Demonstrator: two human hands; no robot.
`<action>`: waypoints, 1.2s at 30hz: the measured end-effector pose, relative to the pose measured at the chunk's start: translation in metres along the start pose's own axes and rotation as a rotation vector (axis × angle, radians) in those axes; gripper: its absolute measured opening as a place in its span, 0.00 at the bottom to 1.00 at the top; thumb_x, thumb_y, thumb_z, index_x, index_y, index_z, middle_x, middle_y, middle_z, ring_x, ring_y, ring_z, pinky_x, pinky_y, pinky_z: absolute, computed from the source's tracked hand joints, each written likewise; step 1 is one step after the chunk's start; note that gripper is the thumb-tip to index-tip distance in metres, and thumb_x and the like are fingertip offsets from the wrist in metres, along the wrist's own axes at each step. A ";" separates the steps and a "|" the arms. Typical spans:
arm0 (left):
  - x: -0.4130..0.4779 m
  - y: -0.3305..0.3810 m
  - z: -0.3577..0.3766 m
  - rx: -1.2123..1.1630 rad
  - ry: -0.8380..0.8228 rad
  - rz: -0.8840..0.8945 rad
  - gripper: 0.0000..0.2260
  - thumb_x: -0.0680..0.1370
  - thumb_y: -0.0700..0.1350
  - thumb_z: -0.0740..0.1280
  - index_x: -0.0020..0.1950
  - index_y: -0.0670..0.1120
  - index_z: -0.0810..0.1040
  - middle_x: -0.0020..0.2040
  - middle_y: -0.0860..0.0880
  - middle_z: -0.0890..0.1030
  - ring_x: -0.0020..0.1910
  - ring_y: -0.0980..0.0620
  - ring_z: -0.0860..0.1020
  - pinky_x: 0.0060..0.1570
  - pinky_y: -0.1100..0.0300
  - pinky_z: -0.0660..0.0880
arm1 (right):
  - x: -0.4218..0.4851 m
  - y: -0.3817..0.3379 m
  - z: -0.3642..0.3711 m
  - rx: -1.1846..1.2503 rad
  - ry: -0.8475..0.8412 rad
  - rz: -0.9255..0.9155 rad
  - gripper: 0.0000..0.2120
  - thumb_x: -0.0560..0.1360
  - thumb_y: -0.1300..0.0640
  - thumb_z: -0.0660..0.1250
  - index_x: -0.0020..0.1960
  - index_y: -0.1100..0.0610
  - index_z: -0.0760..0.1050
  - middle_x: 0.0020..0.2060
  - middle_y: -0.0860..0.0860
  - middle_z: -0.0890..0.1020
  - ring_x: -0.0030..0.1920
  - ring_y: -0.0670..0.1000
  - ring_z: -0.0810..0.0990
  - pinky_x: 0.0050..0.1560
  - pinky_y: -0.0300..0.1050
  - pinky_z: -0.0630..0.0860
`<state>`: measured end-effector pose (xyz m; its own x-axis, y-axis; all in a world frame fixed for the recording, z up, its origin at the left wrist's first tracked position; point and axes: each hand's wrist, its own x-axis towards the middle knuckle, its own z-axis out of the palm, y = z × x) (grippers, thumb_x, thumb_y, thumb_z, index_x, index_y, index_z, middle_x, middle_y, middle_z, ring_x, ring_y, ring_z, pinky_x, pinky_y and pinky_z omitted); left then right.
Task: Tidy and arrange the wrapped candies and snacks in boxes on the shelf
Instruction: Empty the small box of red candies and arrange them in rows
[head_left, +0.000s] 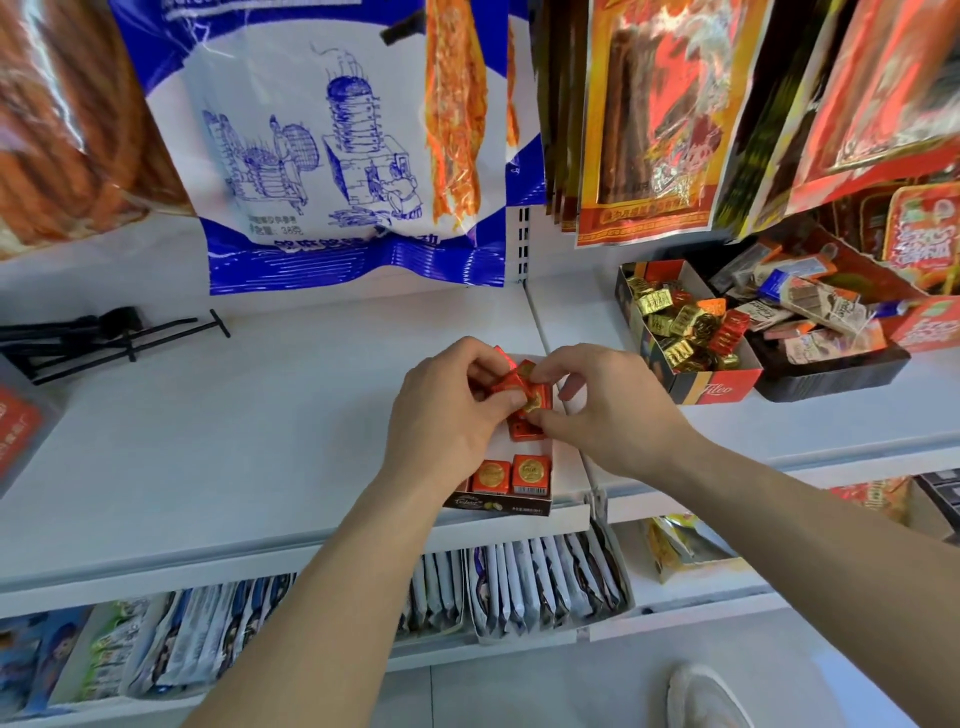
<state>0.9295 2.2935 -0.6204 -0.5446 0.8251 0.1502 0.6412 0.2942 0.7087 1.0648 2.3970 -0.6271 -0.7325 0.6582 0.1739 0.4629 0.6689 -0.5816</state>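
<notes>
A small open box (563, 467) sits at the front of the white shelf (234, 415). Two red square candies with gold seals (511, 475) stand side by side at its near end. Another red candy (522, 430) lies further in. My left hand (447, 410) and my right hand (608, 410) meet over the box's far half. Together their fingertips pinch a small cluster of red wrapped candies (519, 387). How many are in the cluster is hidden by my fingers.
To the right stands a box of gold and red candies (691, 358) beside a dark tray of wrapped bars (821, 332). Black hooks (104, 338) lie at the shelf's left. Snack bags (353, 145) hang above. Packets (540, 587) fill the lower shelf.
</notes>
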 end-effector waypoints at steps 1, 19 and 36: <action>-0.001 0.001 -0.004 -0.066 0.018 -0.018 0.08 0.74 0.48 0.75 0.49 0.54 0.78 0.44 0.60 0.80 0.43 0.64 0.77 0.44 0.68 0.73 | 0.000 -0.001 -0.002 0.044 0.011 0.006 0.13 0.71 0.53 0.76 0.55 0.48 0.80 0.47 0.40 0.80 0.43 0.43 0.80 0.43 0.38 0.77; -0.019 -0.002 -0.032 -0.578 -0.108 -0.157 0.16 0.79 0.37 0.68 0.61 0.55 0.80 0.49 0.53 0.87 0.49 0.55 0.85 0.57 0.51 0.80 | -0.002 -0.021 -0.023 0.799 -0.106 0.169 0.13 0.72 0.65 0.74 0.54 0.53 0.83 0.52 0.57 0.83 0.51 0.62 0.83 0.52 0.59 0.82; -0.020 -0.036 -0.036 -0.016 -0.096 -0.054 0.07 0.78 0.47 0.70 0.49 0.61 0.82 0.49 0.57 0.79 0.44 0.61 0.76 0.43 0.69 0.68 | 0.006 -0.024 -0.007 0.589 -0.366 0.196 0.13 0.69 0.66 0.77 0.51 0.54 0.83 0.46 0.55 0.86 0.49 0.55 0.85 0.53 0.51 0.83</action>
<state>0.8980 2.2491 -0.6240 -0.5234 0.8509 0.0451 0.6029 0.3324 0.7253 1.0525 2.3872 -0.6062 -0.8317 0.5197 -0.1954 0.3329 0.1851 -0.9246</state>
